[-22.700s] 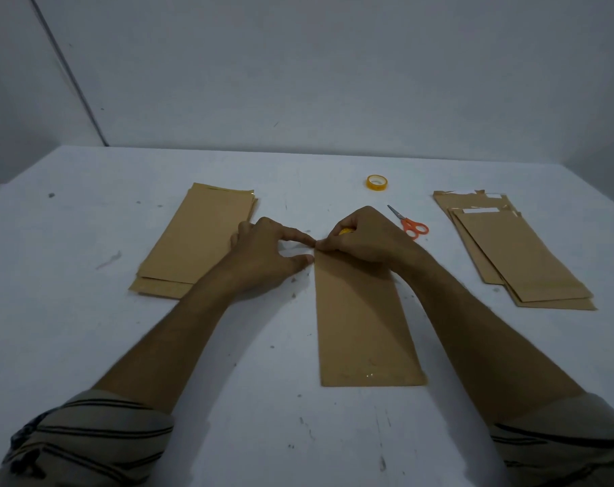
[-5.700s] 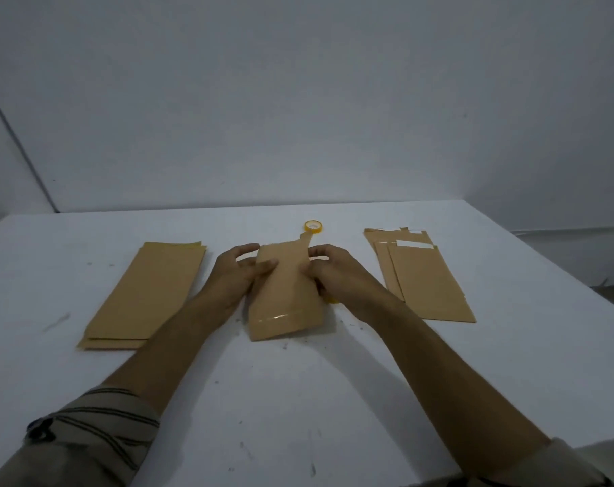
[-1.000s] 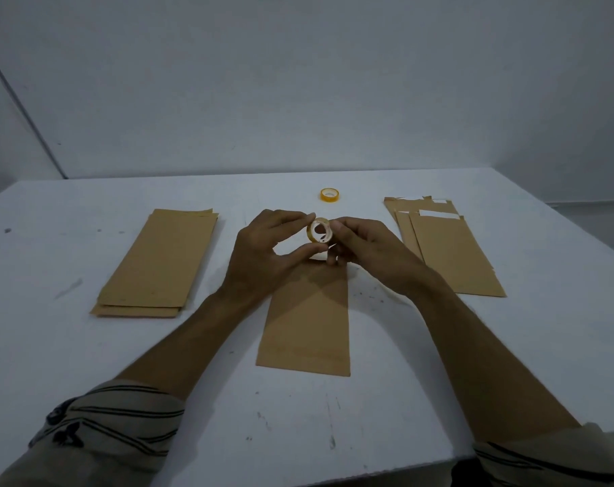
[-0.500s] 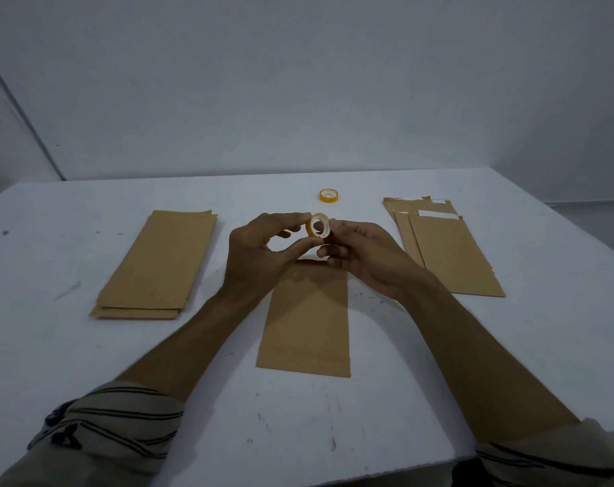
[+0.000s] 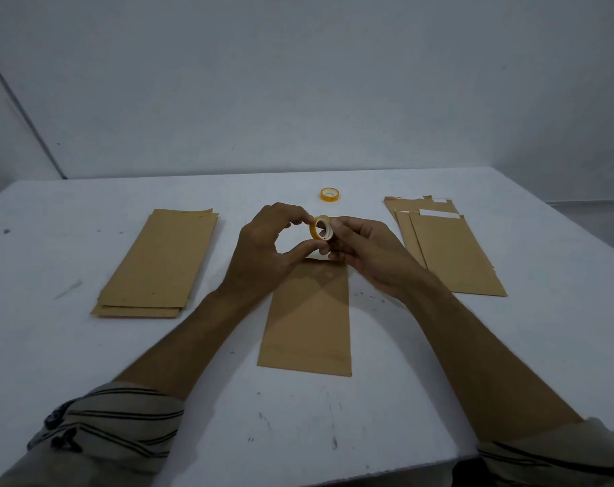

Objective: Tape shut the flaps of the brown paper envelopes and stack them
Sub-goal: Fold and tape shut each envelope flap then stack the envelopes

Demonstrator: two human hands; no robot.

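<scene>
Head view: a single brown envelope [image 5: 307, 321] is lying flat on the white tabletop [image 5: 52, 346], its long side running away from the person. Its far end is hiding under the hands.

Just above that far end, both hands are holding a small yellow roll [image 5: 321, 228] of tape off the tabletop. The roll is standing on edge, with its open core facing the camera.

The left grip [image 5: 263, 247] is pinching the roll, with the forefinger curving over the top and the thumb pressing up from below. The rest of that grip is staying loosely rounded. The right grip [image 5: 365, 254] is closing on the roll's right side, its fingers curling in and touching the rim. Whether it is lifting a tape end is too small to tell.

Left of the envelope and well apart from it, a left stack [image 5: 161, 265] of brown envelopes is lying with its edges slightly fanned. Right of the envelope, a right stack [image 5: 453, 254] is lying slightly askew, its top piece showing a white strip across the far end. Beyond the envelope's far end, a spare roll [image 5: 329, 195] is lying flat.

Striped sleeves [image 5: 105, 427] are bunching at the near edge. A plain grey wall [image 5: 298, 82] is rising behind the tabletop.
</scene>
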